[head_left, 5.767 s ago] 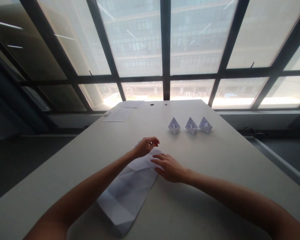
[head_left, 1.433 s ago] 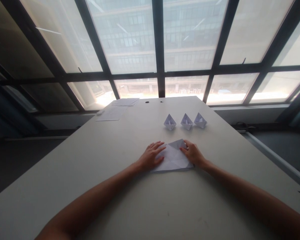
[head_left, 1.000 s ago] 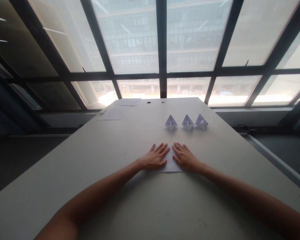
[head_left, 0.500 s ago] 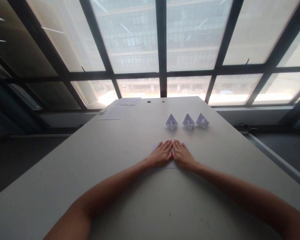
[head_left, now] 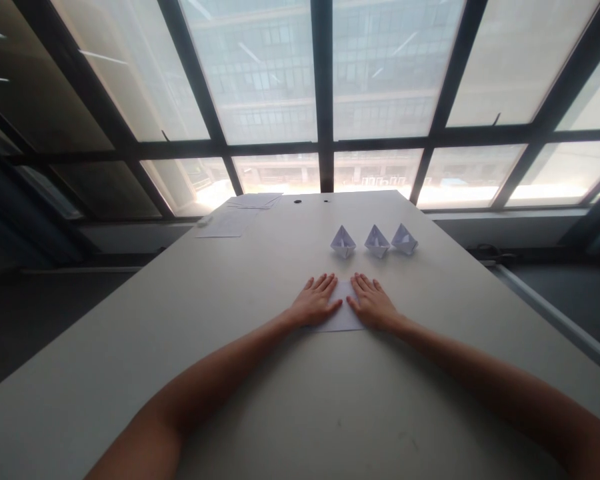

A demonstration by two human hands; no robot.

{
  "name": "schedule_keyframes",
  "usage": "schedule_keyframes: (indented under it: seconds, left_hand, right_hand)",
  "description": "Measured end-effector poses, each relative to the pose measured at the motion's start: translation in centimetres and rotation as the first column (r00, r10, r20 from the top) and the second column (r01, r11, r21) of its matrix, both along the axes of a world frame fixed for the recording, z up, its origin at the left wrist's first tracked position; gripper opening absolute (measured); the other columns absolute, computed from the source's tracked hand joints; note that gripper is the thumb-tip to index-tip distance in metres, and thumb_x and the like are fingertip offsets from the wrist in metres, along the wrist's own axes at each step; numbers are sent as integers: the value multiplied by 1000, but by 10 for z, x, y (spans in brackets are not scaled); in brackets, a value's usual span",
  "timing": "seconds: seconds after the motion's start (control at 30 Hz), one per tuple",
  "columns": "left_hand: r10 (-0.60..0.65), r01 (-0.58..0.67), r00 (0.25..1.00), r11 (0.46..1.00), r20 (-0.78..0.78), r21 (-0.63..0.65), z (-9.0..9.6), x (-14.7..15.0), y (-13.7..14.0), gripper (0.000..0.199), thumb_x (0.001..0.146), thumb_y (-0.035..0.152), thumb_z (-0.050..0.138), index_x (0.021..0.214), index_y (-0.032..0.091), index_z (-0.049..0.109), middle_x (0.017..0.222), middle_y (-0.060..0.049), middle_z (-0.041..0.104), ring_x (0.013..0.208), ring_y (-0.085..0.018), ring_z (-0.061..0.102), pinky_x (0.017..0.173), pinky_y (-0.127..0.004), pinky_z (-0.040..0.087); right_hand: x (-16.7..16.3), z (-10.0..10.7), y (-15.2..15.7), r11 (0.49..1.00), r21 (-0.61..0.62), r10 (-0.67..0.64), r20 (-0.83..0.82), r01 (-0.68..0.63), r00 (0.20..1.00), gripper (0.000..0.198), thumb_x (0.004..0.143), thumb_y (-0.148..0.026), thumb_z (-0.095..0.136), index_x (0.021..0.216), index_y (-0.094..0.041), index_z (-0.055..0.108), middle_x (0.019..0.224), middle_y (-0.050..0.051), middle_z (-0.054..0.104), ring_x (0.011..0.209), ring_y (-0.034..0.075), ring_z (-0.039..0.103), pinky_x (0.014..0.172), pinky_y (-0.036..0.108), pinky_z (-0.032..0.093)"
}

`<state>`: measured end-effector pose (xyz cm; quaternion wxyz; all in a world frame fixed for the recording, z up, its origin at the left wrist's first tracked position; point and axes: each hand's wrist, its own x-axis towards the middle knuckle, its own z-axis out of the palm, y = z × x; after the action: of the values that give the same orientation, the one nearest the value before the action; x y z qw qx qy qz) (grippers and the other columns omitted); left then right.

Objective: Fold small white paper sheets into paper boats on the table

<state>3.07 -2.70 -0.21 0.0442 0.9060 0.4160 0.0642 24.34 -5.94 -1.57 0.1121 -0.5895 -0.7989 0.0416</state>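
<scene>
A white sheet of paper (head_left: 341,323) lies flat on the table under both hands. My left hand (head_left: 317,300) rests palm down on its left part, fingers stretched out and slightly apart. On the right part lies my right hand (head_left: 371,300), also flat with extended fingers. Between the two thumbs a strip of the paper shows; its outer sides are mostly covered by the hands. Just beyond the hands stand three folded paper boats, a left one (head_left: 343,243), a middle one (head_left: 377,242) and a right one (head_left: 405,240).
The white table (head_left: 220,287) narrows toward tall windows with dark frames. Several loose paper sheets (head_left: 223,223) lie at its far left, with a small pale object (head_left: 205,221) beside them. A round hole (head_left: 297,201) sits near the far edge.
My hands have slid apart from the middle of the paper, left hand to the left and right hand to the right, uncovering its centre. The paper boats have not moved.
</scene>
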Motion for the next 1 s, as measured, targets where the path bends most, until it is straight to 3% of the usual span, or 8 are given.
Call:
schedule_keyframes:
  seconds: [0.3, 0.53, 0.77, 1.0]
  left_hand:
    - [20, -19, 998, 1000, 55, -20, -1, 0, 3, 66, 100, 52, 33, 154, 15, 28, 161, -13, 23, 150, -27, 18, 120, -48, 14]
    - [88, -89, 987, 996, 137, 7, 3, 1, 5, 51, 99, 36, 41, 147, 16, 43, 155, -12, 39, 144, -25, 33, 119, -44, 24]
    - [130, -169, 946, 979, 296, 110, 12, -3, 6, 29, 92, 21, 53, 118, 20, 66, 121, -7, 67, 114, -23, 58, 103, -35, 43]
    - [170, -205, 944, 974, 283, 100, 17, -4, 2, 22, 91, 25, 58, 109, 22, 70, 104, -6, 68, 99, -22, 63, 92, -35, 48]
  right_hand:
    - [2, 3, -4, 999, -1, -43, -34, 43, 998, 61, 99, -36, 32, 152, -5, 32, 160, 17, 25, 149, 28, 20, 120, 47, 15]
    - [6, 4, -4, 997, 0, -74, -50, 74, 996, 56, 100, -30, 33, 151, -8, 36, 159, 17, 27, 148, 28, 22, 120, 47, 16]
    - [10, 8, -4, 981, 95, -165, -64, 171, 984, 51, 98, -35, 44, 143, -10, 47, 154, 19, 37, 145, 30, 29, 117, 47, 21]
    - [22, 17, -1, 963, 207, -164, -63, 174, 984, 38, 97, -38, 51, 125, -14, 61, 129, 16, 61, 121, 27, 52, 106, 36, 35]
